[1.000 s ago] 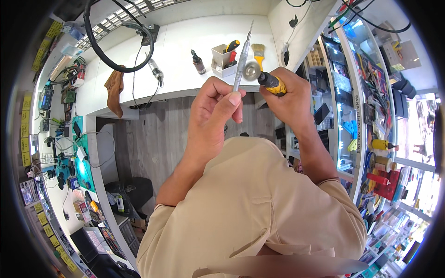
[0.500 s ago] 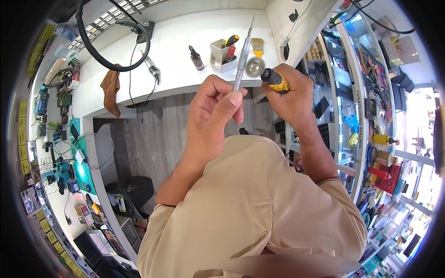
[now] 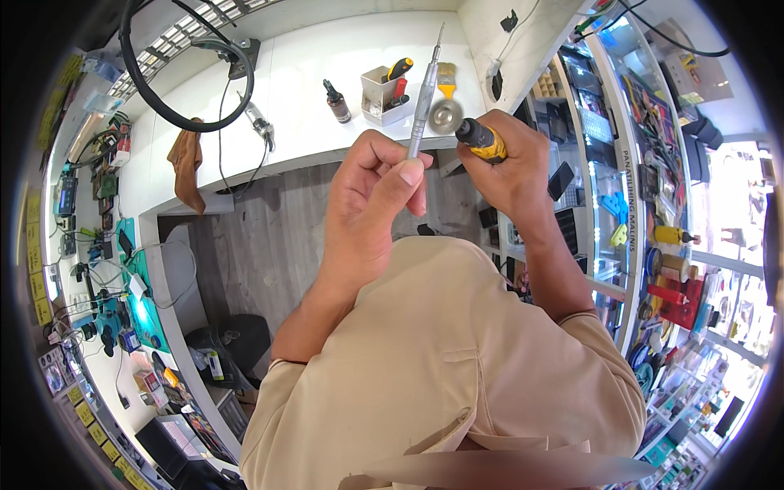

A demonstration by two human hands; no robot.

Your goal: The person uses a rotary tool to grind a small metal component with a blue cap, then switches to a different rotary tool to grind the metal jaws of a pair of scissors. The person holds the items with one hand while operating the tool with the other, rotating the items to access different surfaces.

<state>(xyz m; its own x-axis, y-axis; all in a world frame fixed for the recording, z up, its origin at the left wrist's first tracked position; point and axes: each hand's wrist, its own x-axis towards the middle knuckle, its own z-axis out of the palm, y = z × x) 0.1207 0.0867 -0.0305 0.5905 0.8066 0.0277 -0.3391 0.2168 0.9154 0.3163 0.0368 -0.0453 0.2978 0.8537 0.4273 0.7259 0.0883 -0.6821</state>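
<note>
My left hand (image 3: 366, 208) pinches the lower end of a slim silver precision screwdriver (image 3: 424, 102) between thumb and fingers, its thin tip pointing up and away from me. To its right, my right hand (image 3: 516, 167) is wrapped round a yellow-and-black hand tool (image 3: 487, 145), mostly hidden by the fingers. A round grey metal disc (image 3: 445, 118) shows just off the tool's black front end; whether it is fixed to the tool I cannot tell. Both hands are raised in front of the white bench (image 3: 306, 69), near its front edge.
A white holder (image 3: 376, 91) with several tools, a dark dropper bottle (image 3: 337, 104) and a yellow-handled brush (image 3: 447, 79) are on the bench. A brown cloth (image 3: 188, 167) hangs over its edge. At upper left looms a black ring (image 3: 125, 41). A glass display shelf (image 3: 625, 294) stands right.
The view has shifted slightly, so the bench and its things appear a little further left. Both hands keep their holds, with hardly any movement.
</note>
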